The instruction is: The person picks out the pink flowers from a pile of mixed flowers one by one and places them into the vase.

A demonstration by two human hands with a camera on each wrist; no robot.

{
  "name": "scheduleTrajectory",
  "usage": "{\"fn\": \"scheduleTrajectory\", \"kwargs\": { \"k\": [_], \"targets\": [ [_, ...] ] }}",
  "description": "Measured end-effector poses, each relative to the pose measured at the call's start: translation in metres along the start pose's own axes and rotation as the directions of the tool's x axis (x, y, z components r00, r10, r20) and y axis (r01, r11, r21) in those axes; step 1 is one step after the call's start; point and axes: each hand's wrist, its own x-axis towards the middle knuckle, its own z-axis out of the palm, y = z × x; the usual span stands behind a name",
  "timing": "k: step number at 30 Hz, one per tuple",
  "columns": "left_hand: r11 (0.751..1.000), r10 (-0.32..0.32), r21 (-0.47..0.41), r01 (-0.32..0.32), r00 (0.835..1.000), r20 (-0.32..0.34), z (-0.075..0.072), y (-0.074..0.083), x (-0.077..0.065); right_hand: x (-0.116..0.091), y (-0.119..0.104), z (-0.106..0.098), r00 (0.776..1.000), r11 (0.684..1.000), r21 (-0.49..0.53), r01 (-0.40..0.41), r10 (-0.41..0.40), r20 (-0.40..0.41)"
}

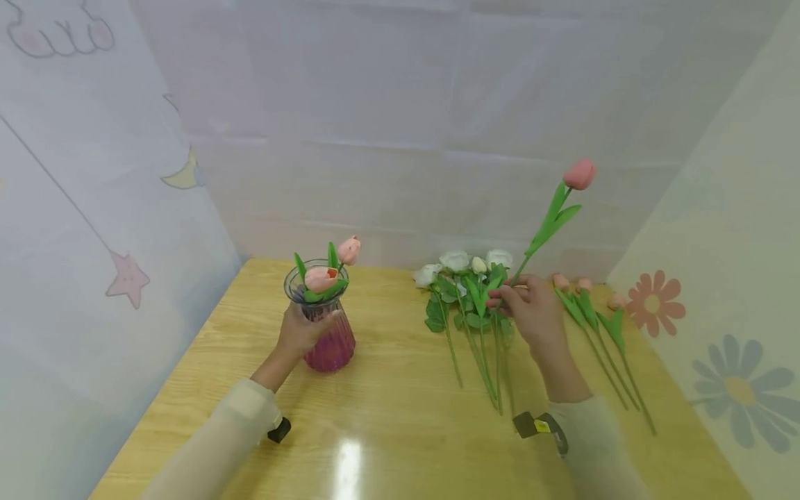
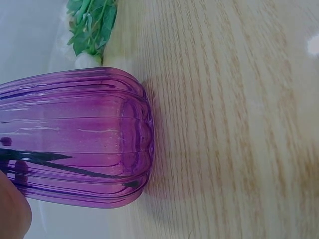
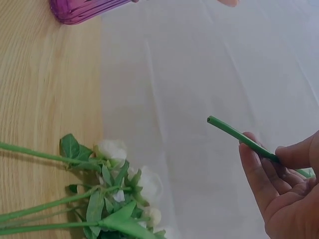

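Note:
A ribbed glass vase, purple toward its base, stands on the table with two pale pink tulips in it. My left hand grips the vase below its flared rim. In the left wrist view, dark stems show through the purple glass. My right hand pinches the stem of a pink tulip, raised above the table with its bloom tilted up and to the right. The cut end of that stem sticks out past my fingertips in the right wrist view.
White roses with green leaves lie at the back middle of the table, stems toward me. Several pale pink tulips lie along the right side. A pale cloth backdrop rises behind the wooden table, with printed cloth on both sides.

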Motion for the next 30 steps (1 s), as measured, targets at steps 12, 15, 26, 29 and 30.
{"fn": "scheduleTrajectory", "kwargs": {
  "k": [12,15,26,29,30],
  "targets": [
    [0.999,0.037,0.025,-0.038,0.999,0.007,0.002,0.0,0.004,0.0,-0.021,0.018,0.999,0.995,0.093,0.028,-0.03,0.021],
    [0.999,0.041,0.015,-0.041,0.999,0.001,0.002,0.001,0.004,0.0,-0.028,0.024,0.998,0.994,0.105,0.042,-0.046,0.032],
    [1.0,0.02,-0.016,-0.02,1.0,0.003,0.0,0.001,0.0,0.003,-0.041,0.046,0.993,0.983,0.152,0.099,-0.108,0.047],
    [1.0,0.006,-0.016,-0.006,1.0,0.001,0.0,0.0,0.001,0.003,-0.045,0.051,0.992,0.98,0.169,0.107,-0.118,0.054],
    [1.0,0.003,-0.014,-0.003,1.0,-0.001,0.0,0.0,0.001,0.003,-0.046,0.053,0.991,0.979,0.174,0.109,-0.12,0.056]
  ]
}}
